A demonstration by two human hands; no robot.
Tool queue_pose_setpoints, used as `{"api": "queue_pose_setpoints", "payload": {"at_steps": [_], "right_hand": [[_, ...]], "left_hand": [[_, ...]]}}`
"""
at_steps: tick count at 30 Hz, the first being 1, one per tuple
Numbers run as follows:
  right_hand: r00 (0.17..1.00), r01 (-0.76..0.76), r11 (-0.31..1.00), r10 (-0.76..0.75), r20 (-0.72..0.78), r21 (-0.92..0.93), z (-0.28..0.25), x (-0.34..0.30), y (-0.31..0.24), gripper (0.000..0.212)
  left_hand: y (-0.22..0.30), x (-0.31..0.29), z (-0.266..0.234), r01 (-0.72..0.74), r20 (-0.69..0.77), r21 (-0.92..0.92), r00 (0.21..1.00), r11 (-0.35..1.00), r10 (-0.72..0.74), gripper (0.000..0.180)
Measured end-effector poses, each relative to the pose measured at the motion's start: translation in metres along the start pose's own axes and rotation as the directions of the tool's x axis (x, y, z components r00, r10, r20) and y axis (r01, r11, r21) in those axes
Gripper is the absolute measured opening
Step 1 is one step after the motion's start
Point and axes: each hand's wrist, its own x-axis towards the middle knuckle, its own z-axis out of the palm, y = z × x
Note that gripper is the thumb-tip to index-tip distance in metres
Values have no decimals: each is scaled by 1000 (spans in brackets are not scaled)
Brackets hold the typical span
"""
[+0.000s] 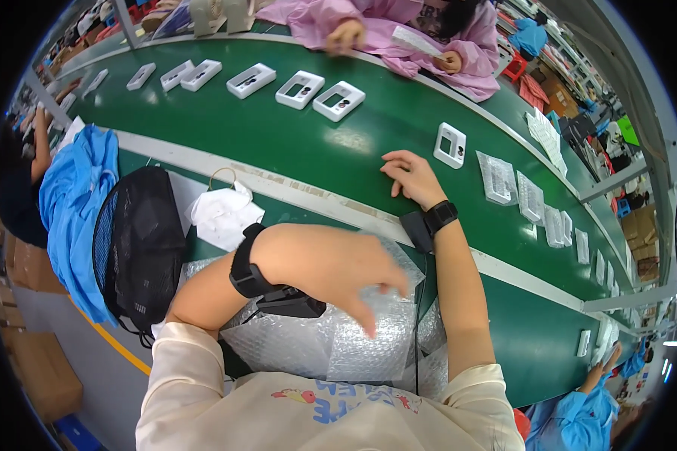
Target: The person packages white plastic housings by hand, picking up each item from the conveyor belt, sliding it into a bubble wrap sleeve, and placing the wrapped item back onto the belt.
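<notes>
My left hand [346, 274] hovers over a pile of clear bubble wrap bags [372, 346], thumb and fingers apart and nothing held. My right hand [414, 179] reaches out over the green conveyor belt [278, 143], its fingers loosely bent and empty. Just beyond the right hand lies a white plastic housing [450, 145] with a rectangular window and small dark round parts. A line of similar white housings [339, 101] extends leftward along the belt. To the right lie several housings in bubble wrap [496, 178].
A black mesh bag [147, 248], a blue garment [83, 210] and a crumpled white cloth [226, 216] lie at my left. Across the belt sits a person in pink sleeves [308, 22]; another in blue [579, 413] is at the lower right. A pale rail [278, 188] edges the belt.
</notes>
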Motion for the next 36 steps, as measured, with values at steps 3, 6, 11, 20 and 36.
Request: {"api": "queue_pose_setpoints", "payload": {"at_steps": [3, 6, 11, 20, 36], "right_hand": [[1000, -31, 998, 31, -5, -55, 0, 4, 1, 23], [997, -69, 997, 68, -19, -29, -1, 8, -2, 23], [997, -65, 996, 66, -34, 57, 26, 23, -14, 25], [996, -38, 866, -7, -87, -498, 82, 81, -42, 32], [975, -110, 717, -58, -216, -688, -4, 71, -22, 24]], "left_hand": [[30, -6, -16, -280, -368, 132, 877, 951, 310, 29], [52, -28, -17, -370, -541, 440, 618, 818, 571, 19], [92, -51, -12, -286, -586, 588, 495, 757, 642, 7], [107, -37, 10, -503, -850, 186, 349, 844, 395, 19], [111, -57, -15, -628, -683, 237, 436, 742, 587, 16]]}}
